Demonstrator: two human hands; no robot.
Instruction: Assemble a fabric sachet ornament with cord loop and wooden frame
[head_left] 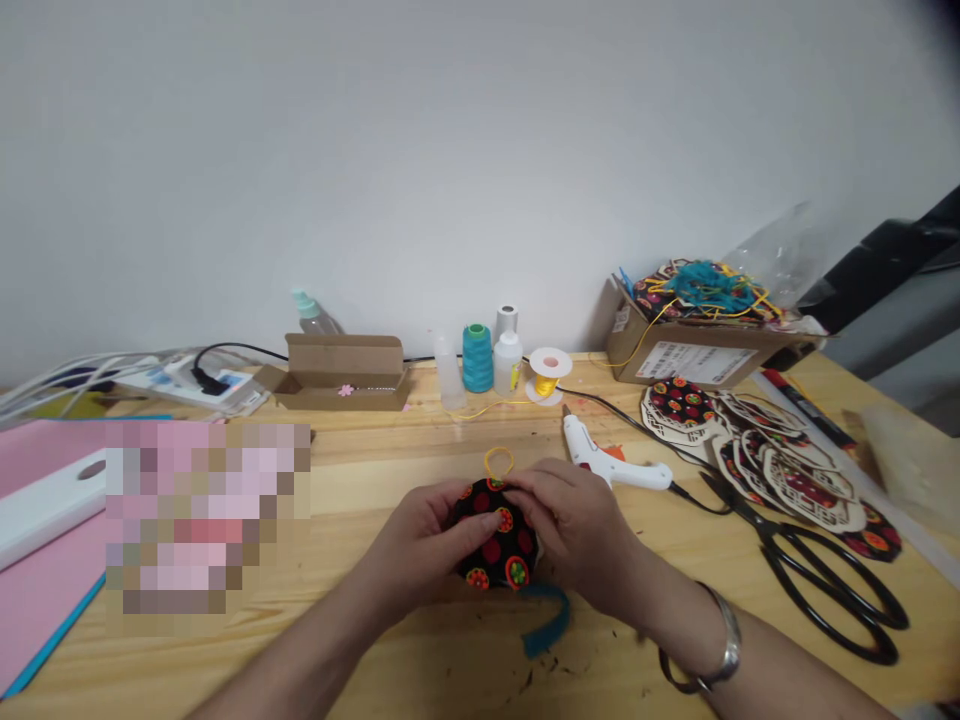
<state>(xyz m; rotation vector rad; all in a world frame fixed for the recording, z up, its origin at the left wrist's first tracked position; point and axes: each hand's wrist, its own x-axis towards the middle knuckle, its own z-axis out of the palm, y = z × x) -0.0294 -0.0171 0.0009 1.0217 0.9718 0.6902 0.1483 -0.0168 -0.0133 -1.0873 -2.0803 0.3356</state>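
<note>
Both my hands hold a small black fabric ornament (501,545) with red and orange flower prints, over the wooden table (420,470). My left hand (420,545) grips its left side with the thumb pressed on top. My right hand (574,525) closes over its right and upper edge. A yellow cord loop (499,461) sticks out from the ornament's top. A teal ribbon strip (547,618) lies on the table just below the ornament. A metal bracelet (724,650) is on my right wrist.
A white glue gun (611,462) lies right of my hands, black scissors (821,575) further right beside a row of patterned ornament pieces (780,465). Thread spools and bottles (495,360) and two cardboard boxes (697,345) stand at the back. Pink sheets (45,590) lie left.
</note>
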